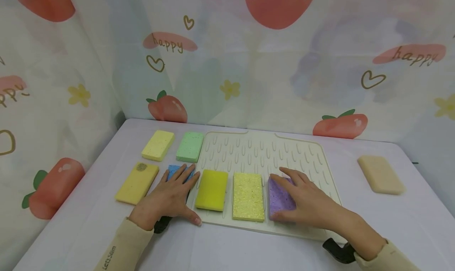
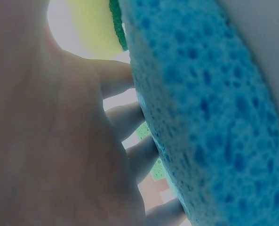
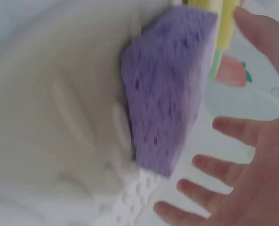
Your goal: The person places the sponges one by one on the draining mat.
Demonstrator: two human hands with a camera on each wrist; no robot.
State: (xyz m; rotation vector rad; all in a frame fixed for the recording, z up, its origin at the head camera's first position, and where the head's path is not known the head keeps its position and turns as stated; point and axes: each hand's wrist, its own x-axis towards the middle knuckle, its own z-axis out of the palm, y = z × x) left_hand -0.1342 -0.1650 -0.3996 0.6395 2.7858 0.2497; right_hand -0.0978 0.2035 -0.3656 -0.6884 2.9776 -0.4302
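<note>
My left hand (image 1: 175,194) is spread over a blue sponge (image 1: 175,170) by the left edge of a cream ridged mat (image 1: 284,231). In the left wrist view, its fingertips touch the blue sponge's face; the hand hides much of this sponge in the head view. Over the mat's right part, my right hand (image 1: 309,200) hovers with fingers spread around a purple sponge (image 1: 279,198). The right wrist view shows a gap between those fingers (image 3: 214,167) and the purple sponge. Between the hands lie a bright yellow sponge (image 1: 212,190) and a speckled pale yellow sponge (image 1: 248,196).
Left of the mat lie a light yellow sponge (image 1: 158,145), a green sponge (image 1: 190,146) and a tan-yellow sponge (image 1: 137,183) with a round mark. A beige sponge (image 1: 381,174) lies far right on the white table (image 1: 213,251). A printed curtain (image 1: 263,65) stands behind.
</note>
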